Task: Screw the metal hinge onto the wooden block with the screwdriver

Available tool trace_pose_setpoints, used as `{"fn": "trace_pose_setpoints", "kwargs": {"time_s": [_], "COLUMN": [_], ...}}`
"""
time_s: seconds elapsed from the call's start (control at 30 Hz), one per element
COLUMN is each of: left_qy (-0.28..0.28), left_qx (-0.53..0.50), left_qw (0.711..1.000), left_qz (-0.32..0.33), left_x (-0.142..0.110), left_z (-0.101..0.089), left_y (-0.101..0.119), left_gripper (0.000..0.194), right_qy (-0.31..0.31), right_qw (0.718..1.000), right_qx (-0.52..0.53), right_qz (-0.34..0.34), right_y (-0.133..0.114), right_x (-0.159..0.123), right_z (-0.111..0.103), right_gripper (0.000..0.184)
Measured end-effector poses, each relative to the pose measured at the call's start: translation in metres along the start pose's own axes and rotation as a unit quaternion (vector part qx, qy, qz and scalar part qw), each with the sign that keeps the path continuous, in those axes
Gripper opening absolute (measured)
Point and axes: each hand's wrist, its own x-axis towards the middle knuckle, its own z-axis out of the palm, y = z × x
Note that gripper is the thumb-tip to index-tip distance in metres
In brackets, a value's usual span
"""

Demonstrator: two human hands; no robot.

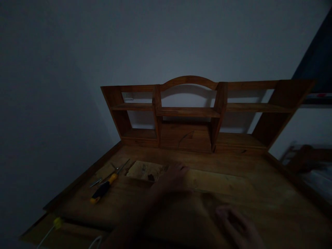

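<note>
A long, pale wooden board point(218, 181) lies across the desk top. My left hand point(172, 178) reaches over its middle, with the fingers by the far edge and the thumb by the near edge, gripping it. Left of that hand, the board's surface shows dark, rough patches. Lower right, my right hand point(237, 226) hovers near the desk's front with its fingers curled. Dim light and blur hide what is between them, if anything. A yellow-and-black screwdriver point(105, 188) lies left of the board.
Thin metal tools point(95, 182) lie beside the screwdriver. At the back of the wooden desk point(259, 207) stands a shelf unit point(188, 111) against the wall. A yellow piece with a white cord point(57, 223) is at the front left. The desk has raised side edges.
</note>
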Motion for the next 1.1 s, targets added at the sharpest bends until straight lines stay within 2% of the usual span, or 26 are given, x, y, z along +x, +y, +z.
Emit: {"fn": "trace_pose_setpoints", "kwargs": {"time_s": [0.1,0.17,0.23,0.33,0.4,0.47,0.57,0.67,0.77,0.83,0.97,1.03,1.1], "left_qy": [-0.006,-0.006,-0.006,-0.007,-0.003,-0.002,-0.008,-0.008,0.006,0.021,0.1,0.157,0.177], "left_qx": [-0.016,-0.022,-0.028,-0.036,-0.039,-0.042,-0.04,-0.032,-0.012,0.015,0.072,0.089,0.077], "left_qw": [1.0,0.999,0.999,0.999,0.999,0.999,0.999,0.999,0.999,0.998,0.982,0.966,0.96], "left_qz": [-0.018,-0.026,-0.031,-0.029,-0.027,-0.026,-0.03,-0.027,-0.029,-0.056,-0.146,-0.182,-0.203], "left_x": [-0.003,-0.004,-0.004,-0.004,-0.005,-0.005,-0.006,-0.014,-0.034,-0.053,-0.099,-0.124,-0.151], "left_z": [0.01,0.014,0.016,0.017,0.018,0.018,0.016,0.005,-0.013,-0.027,-0.048,-0.055,-0.062], "left_y": [-0.007,-0.011,-0.013,-0.014,-0.013,-0.013,-0.012,-0.013,-0.018,-0.025,-0.049,-0.063,-0.076], "left_gripper": [0.094,0.094,0.093,0.093,0.094,0.095,0.1,0.096,0.088,0.08,0.052,0.045,0.043], "right_qy": [0.053,0.053,0.037,-0.051,-0.123,-0.155,-0.165,-0.157,-0.144,-0.144,-0.131,-0.125,-0.124], "right_qw": [0.994,0.985,0.971,0.947,0.934,0.927,0.926,0.926,0.925,0.924,0.923,0.922,0.921], "right_qx": [-0.07,-0.126,-0.173,-0.215,-0.222,-0.234,-0.24,-0.228,-0.234,-0.243,-0.259,-0.262,-0.262], "right_qz": [-0.058,-0.101,-0.159,-0.233,-0.25,-0.247,-0.241,-0.256,-0.261,-0.259,-0.253,-0.256,-0.261], "right_y": [0.008,0.009,0.006,0.0,-0.002,-0.001,0.006,0.012,0.012,0.011,0.013,0.016,0.018], "right_x": [0.022,0.043,0.066,0.099,0.117,0.13,0.138,0.136,0.129,0.126,0.124,0.125,0.127], "right_z": [-0.009,-0.015,-0.019,-0.019,-0.013,-0.002,0.015,0.025,0.029,0.029,0.031,0.032,0.033], "right_gripper": [0.031,0.029,0.035,0.048,0.058,0.064,0.07,0.078,0.09,0.093,0.093,0.089,0.085]}}
